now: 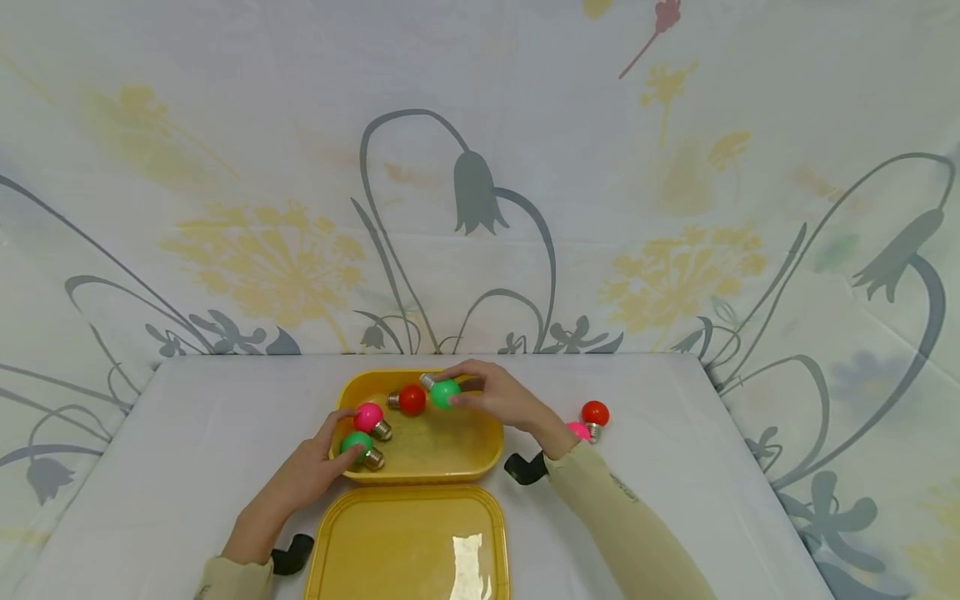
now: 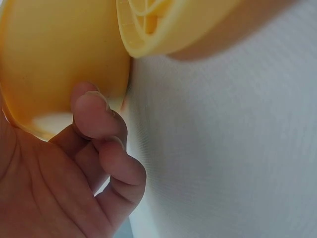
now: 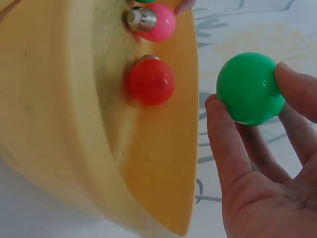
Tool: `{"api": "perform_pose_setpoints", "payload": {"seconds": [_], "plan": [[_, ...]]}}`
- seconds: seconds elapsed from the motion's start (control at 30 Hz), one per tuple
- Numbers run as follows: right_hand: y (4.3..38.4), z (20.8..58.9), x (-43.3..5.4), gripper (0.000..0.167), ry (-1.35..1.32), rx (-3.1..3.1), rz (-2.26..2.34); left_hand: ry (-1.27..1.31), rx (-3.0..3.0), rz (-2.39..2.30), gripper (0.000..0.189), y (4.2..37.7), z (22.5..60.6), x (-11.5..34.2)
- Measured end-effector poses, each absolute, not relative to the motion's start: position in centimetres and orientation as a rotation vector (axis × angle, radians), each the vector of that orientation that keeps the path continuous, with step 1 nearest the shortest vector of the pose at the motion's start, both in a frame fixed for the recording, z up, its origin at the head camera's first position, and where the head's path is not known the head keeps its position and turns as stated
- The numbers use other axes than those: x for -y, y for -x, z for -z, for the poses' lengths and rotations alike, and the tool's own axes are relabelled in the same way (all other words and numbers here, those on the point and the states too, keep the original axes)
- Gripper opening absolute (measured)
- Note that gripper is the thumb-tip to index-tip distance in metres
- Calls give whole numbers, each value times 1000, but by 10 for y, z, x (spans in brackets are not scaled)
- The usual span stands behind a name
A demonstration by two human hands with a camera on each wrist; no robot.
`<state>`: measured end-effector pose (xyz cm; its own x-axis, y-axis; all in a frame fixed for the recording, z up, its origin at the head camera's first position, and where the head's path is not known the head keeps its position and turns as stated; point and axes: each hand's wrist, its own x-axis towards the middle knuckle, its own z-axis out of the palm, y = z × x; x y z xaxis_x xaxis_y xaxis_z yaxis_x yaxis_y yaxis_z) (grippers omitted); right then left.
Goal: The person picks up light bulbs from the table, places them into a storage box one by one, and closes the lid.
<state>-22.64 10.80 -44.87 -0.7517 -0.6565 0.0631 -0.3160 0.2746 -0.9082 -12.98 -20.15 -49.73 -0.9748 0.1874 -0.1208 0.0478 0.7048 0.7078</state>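
My right hand (image 1: 495, 392) pinches a green light bulb (image 3: 250, 89) by its round globe between thumb and fingers. It is above the right back part of a yellow plastic box (image 1: 442, 462), the screw base (image 1: 427, 381) pointing up and left. My left hand (image 1: 311, 467) reaches over the box's left end. Its thumb overlaps a second green bulb (image 1: 356, 442), and a fingertip (image 3: 184, 6) is right at a pink bulb (image 1: 368, 417). Other fingers (image 2: 121, 171) hang loosely curled outside the box wall. A red bulb (image 1: 412, 400) lies inside, near the back.
A yellow lid (image 1: 405, 542) lies in front of the box. Right of it, another red bulb (image 1: 596, 413) and a pink bulb (image 1: 577, 430), partly hidden by my right wrist, lie on the white-covered table (image 1: 675, 467). Flower-patterned cloth (image 1: 480, 275) hangs behind.
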Motion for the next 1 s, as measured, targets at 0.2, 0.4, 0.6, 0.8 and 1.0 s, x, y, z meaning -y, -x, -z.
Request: {"api": "perform_pose_setpoints", "payload": {"seconds": [0.2, 0.4, 0.6, 0.8, 1.0], "plan": [[228, 445, -101, 31, 941, -2225, 1438, -182, -2724, -1117, 59, 131, 498, 202], [235, 448, -95, 29, 991, -2205, 1399, -176, -2720, -1120, 59, 131, 499, 202], [240, 451, -86, 29, 992, -2206, 1315, -174, -2710, -1127, 60, 130, 498, 202], [244, 456, -79, 29, 999, -2195, 1275, -167, -2704, -1139, 61, 129, 496, 201], [249, 463, -75, 29, 980, -2165, 1235, -184, -2704, -1143, 60, 130, 497, 202]]}}
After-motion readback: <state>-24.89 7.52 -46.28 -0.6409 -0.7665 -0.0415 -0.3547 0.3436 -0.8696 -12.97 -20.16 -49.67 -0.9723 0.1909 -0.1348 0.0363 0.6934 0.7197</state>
